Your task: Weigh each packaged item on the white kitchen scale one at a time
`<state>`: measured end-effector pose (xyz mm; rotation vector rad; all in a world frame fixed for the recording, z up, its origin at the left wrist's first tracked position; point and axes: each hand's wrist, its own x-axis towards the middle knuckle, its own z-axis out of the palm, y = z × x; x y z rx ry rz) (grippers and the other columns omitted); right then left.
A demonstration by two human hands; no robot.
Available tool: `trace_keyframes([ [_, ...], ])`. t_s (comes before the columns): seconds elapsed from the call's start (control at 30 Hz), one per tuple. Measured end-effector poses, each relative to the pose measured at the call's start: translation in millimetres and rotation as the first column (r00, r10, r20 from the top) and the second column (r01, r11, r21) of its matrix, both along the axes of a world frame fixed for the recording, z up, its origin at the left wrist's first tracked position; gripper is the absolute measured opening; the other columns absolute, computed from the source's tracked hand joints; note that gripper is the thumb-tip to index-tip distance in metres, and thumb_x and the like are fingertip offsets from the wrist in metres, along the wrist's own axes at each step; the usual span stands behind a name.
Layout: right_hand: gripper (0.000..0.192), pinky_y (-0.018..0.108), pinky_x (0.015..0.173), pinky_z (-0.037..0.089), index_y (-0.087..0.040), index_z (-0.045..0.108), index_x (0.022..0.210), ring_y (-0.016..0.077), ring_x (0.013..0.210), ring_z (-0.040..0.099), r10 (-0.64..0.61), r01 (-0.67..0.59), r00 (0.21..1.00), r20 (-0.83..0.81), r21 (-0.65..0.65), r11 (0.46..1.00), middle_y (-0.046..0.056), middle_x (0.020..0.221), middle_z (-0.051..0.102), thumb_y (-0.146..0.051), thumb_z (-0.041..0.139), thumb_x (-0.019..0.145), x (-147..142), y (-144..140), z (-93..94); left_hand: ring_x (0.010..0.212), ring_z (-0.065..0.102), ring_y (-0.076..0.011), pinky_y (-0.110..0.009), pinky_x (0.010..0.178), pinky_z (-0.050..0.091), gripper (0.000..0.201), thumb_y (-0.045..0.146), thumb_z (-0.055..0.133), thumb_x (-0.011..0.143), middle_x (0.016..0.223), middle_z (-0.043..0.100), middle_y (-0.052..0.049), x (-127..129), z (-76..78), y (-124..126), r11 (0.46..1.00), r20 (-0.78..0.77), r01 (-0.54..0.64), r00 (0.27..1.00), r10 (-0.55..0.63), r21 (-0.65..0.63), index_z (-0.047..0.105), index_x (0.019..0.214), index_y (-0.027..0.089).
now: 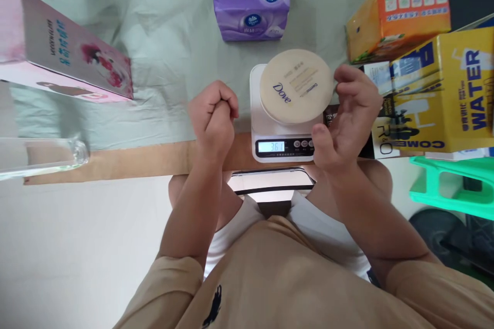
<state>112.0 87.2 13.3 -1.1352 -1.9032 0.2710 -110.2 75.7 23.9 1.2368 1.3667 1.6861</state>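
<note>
A white digital kitchen scale (255, 113) stands at the table's front edge, its lit display seeming to read 361. On its platform lies a round cream-coloured Dove container (304, 82), label side up. To the left of the scale, my left hand (215, 118) is closed in a fist, apart from it, and nothing shows in the fingers. My right hand (349, 115) is beside the container's right side, thumb and half-curled fingers apart, holding nothing. The thumb is close to the scale's right front corner; I cannot tell whether it touches.
A purple tissue pack (252, 5) lies beyond the scale. Boxes crowd the right: an orange one (401, 15), a yellow one (463, 87) and a black-and-white one (386, 136). At left are a pink box (73, 51) and a clear container (46, 157). A green stool (432, 180) is lower right.
</note>
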Motion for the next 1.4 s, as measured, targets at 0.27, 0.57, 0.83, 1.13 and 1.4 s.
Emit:
trace_keyframes([
  [0.27, 0.063, 0.066, 0.121, 0.049, -0.036, 0.032, 0.148, 0.0330, 0.145, 0.052, 0.001, -0.001, 0.999, -0.040, 0.007, 1.000, 0.012, 0.148, 0.044, -0.064, 0.048, 0.094, 2, -2, -11.1, 0.050, 0.044, -0.0132, -0.037, 0.051, 0.029, 0.064, 0.081, 0.059, 0.096, 0.056, 0.054, -0.002, -3, 1.2, 3, 0.999, 0.015, 0.001, 1.000, -0.001, -0.040, 0.068, 0.066, 0.025],
  [0.57, 0.072, 0.068, 0.118, 0.052, -0.030, 0.037, 0.147, 0.0381, 0.152, 0.051, -0.055, 0.099, 0.938, 0.342, -0.115, 0.988, 0.017, 0.157, 0.048, -0.061, 0.065, 0.088, -12, 4, 56.4, 0.049, 0.044, -0.0134, -0.037, 0.054, 0.031, 0.080, 0.090, 0.048, 0.094, 0.050, 0.049, -0.004, -11, 13.2, -1, 0.998, 0.127, -0.008, 0.992, 0.015, -0.055, 0.067, 0.056, 0.022],
  [0.83, 0.067, 0.068, 0.124, 0.048, -0.028, 0.063, 0.132, 0.0394, 0.139, 0.061, 0.034, 0.108, 0.834, 0.550, -0.225, 0.968, 0.014, 0.149, 0.062, -0.056, 0.085, 0.076, -31, 11, 86.1, 0.049, 0.041, -0.0127, -0.036, 0.052, 0.030, 0.080, 0.091, 0.050, 0.092, 0.051, 0.049, -0.004, -20, 21.1, -2, 0.999, 0.209, -0.034, 0.977, 0.041, -0.037, 0.066, 0.056, 0.022],
  [1.13, 0.073, 0.062, 0.113, 0.055, -0.024, 0.066, 0.128, 0.0342, 0.123, 0.068, 0.027, 0.192, 0.881, 0.473, -0.408, 0.892, 0.011, 0.131, 0.071, -0.044, 0.092, 0.063, -29, 37, 117.3, 0.051, 0.040, -0.0133, -0.037, 0.053, 0.028, 0.080, 0.094, 0.056, 0.085, 0.052, 0.047, -0.004, -22, 23.5, -5, 1.000, 0.242, 0.007, 0.970, -0.004, -0.014, 0.065, 0.054, 0.021],
  [1.4, 0.075, 0.049, 0.120, 0.046, -0.016, 0.056, 0.149, 0.0292, 0.139, 0.061, -0.206, 0.465, 0.730, 0.652, -0.253, 0.849, 0.017, 0.148, 0.061, -0.036, 0.084, 0.082, -27, 108, 128.1, 0.051, 0.039, -0.0135, -0.037, 0.054, 0.029, 0.079, 0.093, 0.055, 0.087, 0.053, 0.047, -0.004, -22, 20.1, -2, 0.999, 0.213, 0.040, 0.976, -0.036, -0.012, 0.065, 0.054, 0.022],
])
